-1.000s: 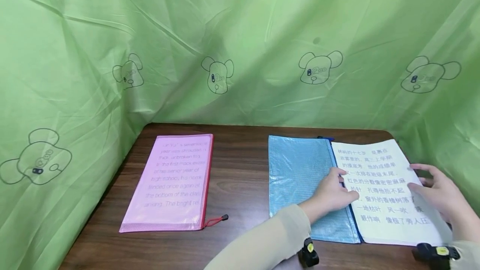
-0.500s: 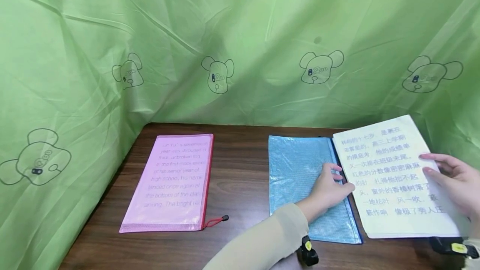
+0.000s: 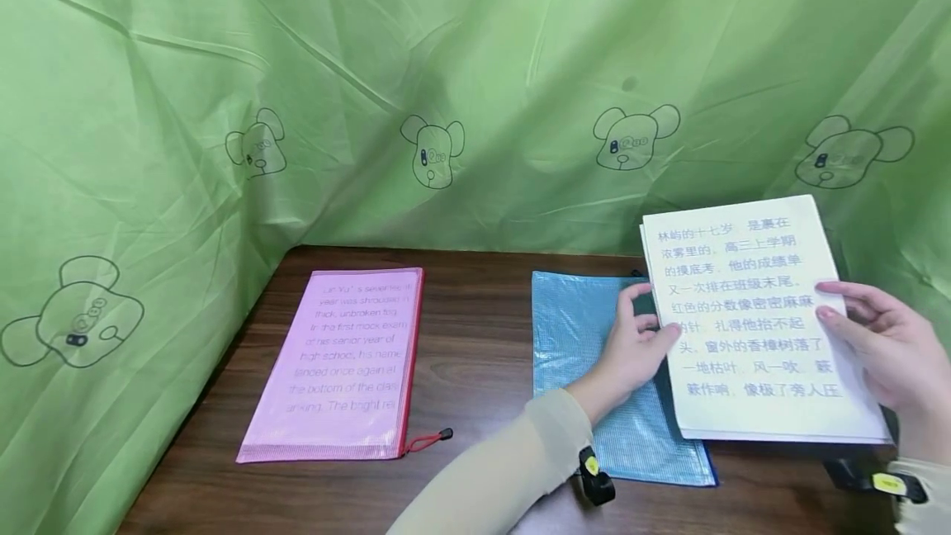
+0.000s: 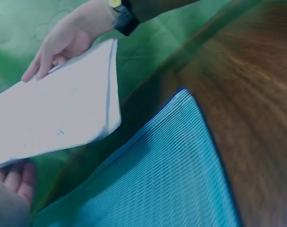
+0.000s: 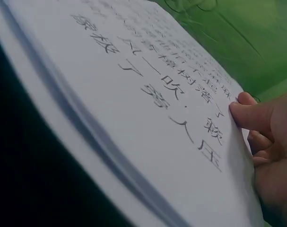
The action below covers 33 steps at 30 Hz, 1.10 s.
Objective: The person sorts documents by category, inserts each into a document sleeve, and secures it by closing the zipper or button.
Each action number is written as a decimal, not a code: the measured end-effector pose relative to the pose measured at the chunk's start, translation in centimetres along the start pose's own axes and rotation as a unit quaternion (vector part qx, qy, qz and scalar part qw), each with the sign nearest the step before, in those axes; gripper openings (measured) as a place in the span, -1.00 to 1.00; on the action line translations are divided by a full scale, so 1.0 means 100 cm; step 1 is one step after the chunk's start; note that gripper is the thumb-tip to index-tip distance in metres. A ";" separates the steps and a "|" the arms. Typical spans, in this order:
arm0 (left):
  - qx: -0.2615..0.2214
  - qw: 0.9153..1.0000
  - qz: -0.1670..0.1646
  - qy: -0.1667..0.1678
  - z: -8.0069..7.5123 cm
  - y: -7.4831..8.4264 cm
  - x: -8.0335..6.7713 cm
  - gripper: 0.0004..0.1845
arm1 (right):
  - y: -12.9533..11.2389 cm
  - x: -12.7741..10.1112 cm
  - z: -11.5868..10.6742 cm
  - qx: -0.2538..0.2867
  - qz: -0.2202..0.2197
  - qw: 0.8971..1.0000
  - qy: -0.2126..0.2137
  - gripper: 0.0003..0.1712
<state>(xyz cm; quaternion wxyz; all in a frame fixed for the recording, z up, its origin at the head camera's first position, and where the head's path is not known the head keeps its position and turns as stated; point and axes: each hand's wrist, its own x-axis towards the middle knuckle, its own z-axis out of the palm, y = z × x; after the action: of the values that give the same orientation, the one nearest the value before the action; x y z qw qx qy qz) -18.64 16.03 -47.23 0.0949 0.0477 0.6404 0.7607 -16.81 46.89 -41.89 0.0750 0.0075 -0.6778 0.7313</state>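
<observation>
A thin stack of white sheets printed with Chinese text hangs tilted above the right side of the wooden table. My left hand pinches its left edge, thumb on top. My right hand grips the right edge, thumb on the printed face. Below the stack a blue mesh zip pouch lies flat. The left wrist view shows the stack from underneath, raised off the blue pouch, with the right hand behind it. Text fills the sheets in the right wrist view.
A pink mesh zip pouch with an English-text sheet inside lies on the table's left side, its red pull cord at the near corner. Green cloth with bear drawings hangs behind and at both sides.
The sheets were lying partly on the blue pouch and table. Both hands have lifted them up and tilted them towards me, and my left hand moved from the pouch to the stack's left edge.
</observation>
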 end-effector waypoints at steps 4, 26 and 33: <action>-0.009 0.999 0.035 0.022 -0.020 0.004 0.005 -0.41 | 0.005 0.000 0.024 0.012 0.033 0.999 0.012 -0.59; 0.085 0.990 0.095 0.068 -0.141 0.018 -0.003 -0.44 | 0.052 0.002 0.147 -0.018 0.000 1.000 -0.023 -0.17; 0.064 0.990 0.087 0.090 -0.150 0.012 -0.006 -0.55 | 0.061 -0.003 0.146 -0.166 0.026 0.983 -0.071 -0.46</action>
<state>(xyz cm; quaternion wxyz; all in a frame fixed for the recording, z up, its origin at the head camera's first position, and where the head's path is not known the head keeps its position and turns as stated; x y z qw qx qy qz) -21.06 1.21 -48.61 -0.0330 0.0412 0.6870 0.7248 -18.58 31.96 -46.75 0.0078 0.0291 -0.7932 0.6081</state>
